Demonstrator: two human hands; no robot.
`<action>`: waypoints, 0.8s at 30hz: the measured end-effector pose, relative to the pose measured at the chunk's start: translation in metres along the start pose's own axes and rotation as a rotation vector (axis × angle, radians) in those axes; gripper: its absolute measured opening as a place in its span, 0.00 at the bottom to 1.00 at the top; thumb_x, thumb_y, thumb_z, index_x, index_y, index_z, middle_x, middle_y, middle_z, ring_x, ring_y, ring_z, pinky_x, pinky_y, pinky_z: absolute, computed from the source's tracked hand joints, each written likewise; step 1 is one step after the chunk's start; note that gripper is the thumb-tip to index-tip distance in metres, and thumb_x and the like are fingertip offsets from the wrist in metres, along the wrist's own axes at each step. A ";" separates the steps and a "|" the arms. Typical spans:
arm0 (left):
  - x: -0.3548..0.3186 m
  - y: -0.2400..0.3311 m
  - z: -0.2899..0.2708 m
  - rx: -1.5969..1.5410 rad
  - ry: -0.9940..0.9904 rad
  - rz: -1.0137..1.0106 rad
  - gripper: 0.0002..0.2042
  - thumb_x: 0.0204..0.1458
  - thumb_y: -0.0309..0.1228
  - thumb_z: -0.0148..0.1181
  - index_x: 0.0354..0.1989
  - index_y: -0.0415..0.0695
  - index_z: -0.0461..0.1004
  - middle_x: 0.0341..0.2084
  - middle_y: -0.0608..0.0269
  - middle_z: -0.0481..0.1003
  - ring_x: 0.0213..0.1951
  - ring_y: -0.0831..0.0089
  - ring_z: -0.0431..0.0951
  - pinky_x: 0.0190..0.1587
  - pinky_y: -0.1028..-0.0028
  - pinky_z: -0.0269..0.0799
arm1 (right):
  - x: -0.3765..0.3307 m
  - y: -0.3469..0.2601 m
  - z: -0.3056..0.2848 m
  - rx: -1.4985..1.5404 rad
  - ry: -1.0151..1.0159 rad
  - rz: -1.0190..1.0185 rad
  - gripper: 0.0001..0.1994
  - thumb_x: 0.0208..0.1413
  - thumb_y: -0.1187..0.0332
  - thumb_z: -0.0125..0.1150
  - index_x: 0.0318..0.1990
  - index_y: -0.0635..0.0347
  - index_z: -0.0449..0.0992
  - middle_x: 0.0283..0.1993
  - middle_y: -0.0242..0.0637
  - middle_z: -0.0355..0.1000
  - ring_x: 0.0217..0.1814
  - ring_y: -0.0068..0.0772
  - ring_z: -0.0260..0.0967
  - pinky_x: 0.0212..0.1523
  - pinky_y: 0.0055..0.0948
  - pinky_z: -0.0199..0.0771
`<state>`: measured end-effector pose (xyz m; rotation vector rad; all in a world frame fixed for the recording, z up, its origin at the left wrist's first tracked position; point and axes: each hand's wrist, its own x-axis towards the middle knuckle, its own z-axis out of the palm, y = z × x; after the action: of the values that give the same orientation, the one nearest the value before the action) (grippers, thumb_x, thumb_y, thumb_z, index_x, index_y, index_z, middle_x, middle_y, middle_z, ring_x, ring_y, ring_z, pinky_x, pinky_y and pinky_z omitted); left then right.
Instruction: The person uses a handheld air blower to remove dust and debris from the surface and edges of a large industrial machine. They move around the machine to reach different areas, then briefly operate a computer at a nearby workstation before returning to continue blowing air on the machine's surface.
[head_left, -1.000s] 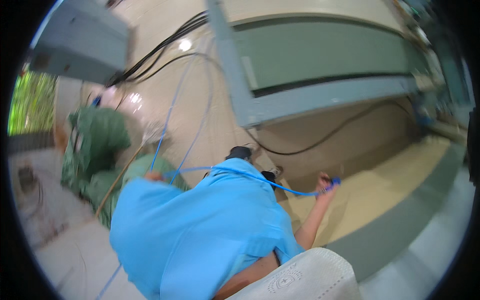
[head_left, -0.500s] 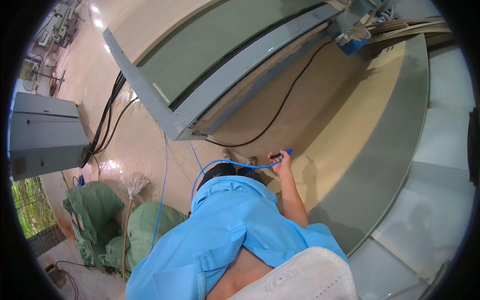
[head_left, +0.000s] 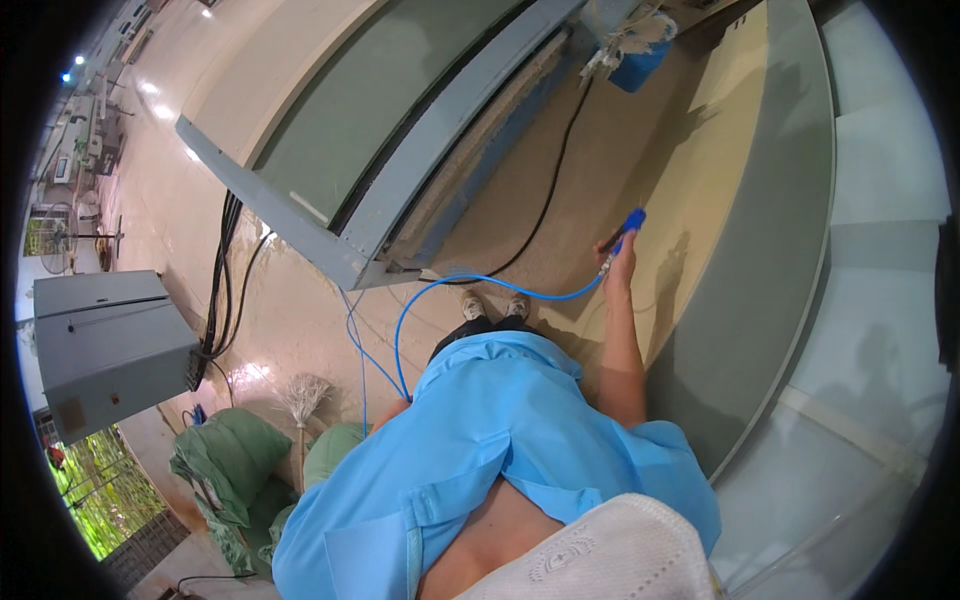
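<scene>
My right hand [head_left: 622, 265] is closed around a blue air blow gun [head_left: 632, 225], held out ahead and to the right, over the pale yellow face of a long panel [head_left: 715, 150]. From the gun's base a blue air hose [head_left: 555, 298] arcs left across my front. Beside my left side, my left hand [head_left: 392, 412] shows only in part past my blue shirt. Strands of the hose come together at it, and it appears closed on them; most of its fingers are hidden.
Ahead stands a large grey-blue machine frame [head_left: 350, 255] with a green top. A black cable [head_left: 552, 205] crosses the floor beside it, near a blue container [head_left: 640, 68]. To my left are a grey cabinet [head_left: 115, 345], green sacks [head_left: 230, 455] and a mop [head_left: 303, 395].
My right arm has reached farther forward and right, carrying the blow gun along the panel. The hose has stretched with it. Part of my left hand has come into view.
</scene>
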<state>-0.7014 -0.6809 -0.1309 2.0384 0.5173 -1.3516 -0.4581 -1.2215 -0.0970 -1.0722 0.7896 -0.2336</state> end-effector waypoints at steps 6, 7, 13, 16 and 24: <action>-0.012 -0.010 0.020 -0.054 0.074 -0.014 0.19 0.56 0.46 0.59 0.37 0.39 0.80 0.27 0.53 0.80 0.32 0.64 0.80 0.37 0.61 0.74 | 0.029 -0.064 0.056 -0.705 -0.179 -0.400 0.26 0.64 0.42 0.52 0.40 0.61 0.78 0.26 0.38 0.73 0.30 0.33 0.72 0.31 0.34 0.68; -0.014 -0.012 0.023 -0.066 0.090 -0.016 0.19 0.56 0.45 0.59 0.37 0.39 0.80 0.27 0.53 0.80 0.32 0.64 0.80 0.37 0.61 0.74 | 0.034 -0.069 0.063 -0.786 -0.171 -0.453 0.27 0.64 0.43 0.53 0.42 0.63 0.78 0.27 0.41 0.74 0.30 0.37 0.72 0.32 0.37 0.68; -0.024 -0.030 0.042 -0.135 0.160 -0.019 0.18 0.56 0.44 0.59 0.38 0.39 0.80 0.28 0.52 0.80 0.32 0.64 0.80 0.37 0.61 0.74 | 0.033 -0.067 0.082 -0.910 -0.168 -0.612 0.26 0.62 0.44 0.55 0.42 0.63 0.77 0.24 0.43 0.69 0.28 0.37 0.67 0.32 0.38 0.66; -0.023 -0.045 0.047 -0.160 0.182 -0.007 0.18 0.56 0.44 0.59 0.38 0.38 0.80 0.28 0.52 0.80 0.32 0.64 0.80 0.36 0.62 0.73 | 0.010 -0.056 0.079 -0.990 -0.182 -0.565 0.27 0.61 0.43 0.56 0.46 0.63 0.78 0.26 0.44 0.71 0.29 0.39 0.68 0.33 0.37 0.66; -0.014 -0.113 0.025 -0.159 0.179 0.080 0.17 0.57 0.42 0.59 0.38 0.38 0.80 0.28 0.52 0.80 0.32 0.65 0.80 0.36 0.62 0.73 | -0.077 -0.008 0.066 -1.182 -0.088 -0.372 0.25 0.60 0.43 0.56 0.42 0.60 0.78 0.32 0.51 0.76 0.38 0.57 0.75 0.38 0.47 0.71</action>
<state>-0.7944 -0.6162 -0.1573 2.0363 0.5957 -1.0529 -0.4665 -1.1384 -0.0381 -2.3339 0.6158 -0.0029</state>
